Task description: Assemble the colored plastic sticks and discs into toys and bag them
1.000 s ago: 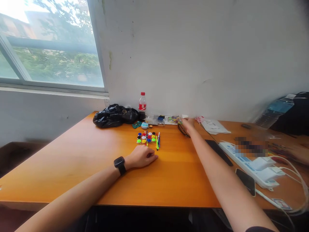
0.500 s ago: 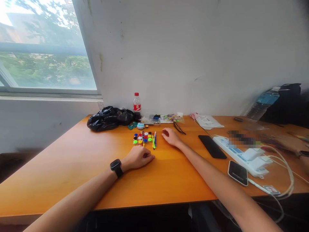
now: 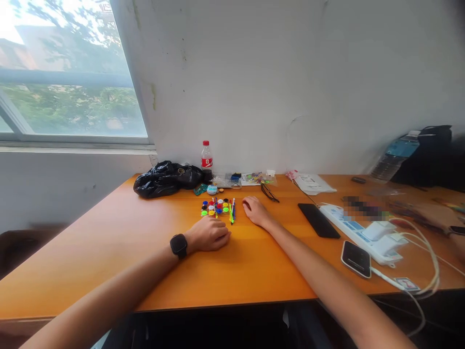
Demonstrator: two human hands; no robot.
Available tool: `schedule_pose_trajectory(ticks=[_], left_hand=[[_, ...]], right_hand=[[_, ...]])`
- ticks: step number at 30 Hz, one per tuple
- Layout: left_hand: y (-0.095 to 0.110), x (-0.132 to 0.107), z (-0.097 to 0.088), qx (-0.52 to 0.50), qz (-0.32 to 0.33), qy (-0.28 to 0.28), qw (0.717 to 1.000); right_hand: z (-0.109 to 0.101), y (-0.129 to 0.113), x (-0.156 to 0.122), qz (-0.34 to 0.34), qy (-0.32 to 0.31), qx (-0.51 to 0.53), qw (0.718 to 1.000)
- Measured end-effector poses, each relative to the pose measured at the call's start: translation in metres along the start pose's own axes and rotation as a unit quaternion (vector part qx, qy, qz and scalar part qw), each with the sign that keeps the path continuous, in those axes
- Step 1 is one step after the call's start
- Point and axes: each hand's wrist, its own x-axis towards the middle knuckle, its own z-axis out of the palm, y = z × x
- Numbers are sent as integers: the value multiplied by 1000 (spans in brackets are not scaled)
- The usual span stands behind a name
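My left hand (image 3: 209,233) rests on the wooden table, back of the hand up, fingers folded in a loose fist with nothing visible in them. It lies just in front of a small cluster of coloured round caps (image 3: 211,207) in red, blue, white, black, yellow and green. Thin coloured sticks (image 3: 232,211) stand in a narrow group at the right of the caps, and others lie among them. To the right of these sticks, my right hand (image 3: 255,211) rests on the table, fingers loosely bent, thumb apart, holding nothing visible. A black watch (image 3: 178,245) is on my left wrist.
Behind the caps are a round tin (image 3: 212,190), a black plastic bag (image 3: 165,179), a cola bottle (image 3: 207,160) and glasses (image 3: 269,193). Rightward lie a black phone (image 3: 318,220), a power strip (image 3: 358,232) with cables and a white-edged device (image 3: 356,259). Another person's hand (image 3: 434,213) shows at far right.
My left hand has turned slightly, its fingers now folded further under. The right hand's fingers have curled down a little. The caps and sticks keep their places on the table.
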Motion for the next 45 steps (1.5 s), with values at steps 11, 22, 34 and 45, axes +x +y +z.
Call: schedule_pose_trajectory(ticks=[11, 22, 34, 45], left_hand=[[-79, -36, -12, -118, -305, 101, 940], [-82, -36, 9, -96, -320, 7, 943], [-79, -35, 8, -87, -321, -12, 943], [-75, -34, 2, -92, -326, -20, 941]], right_hand=[[-13, -22, -9, -129, -21, 91, 987], [-5, -51, -17, -172, -76, 69, 980], [-3, -53, -1, -58, -193, -38, 979], [-2, -47, -3, -78, -145, -7, 986]])
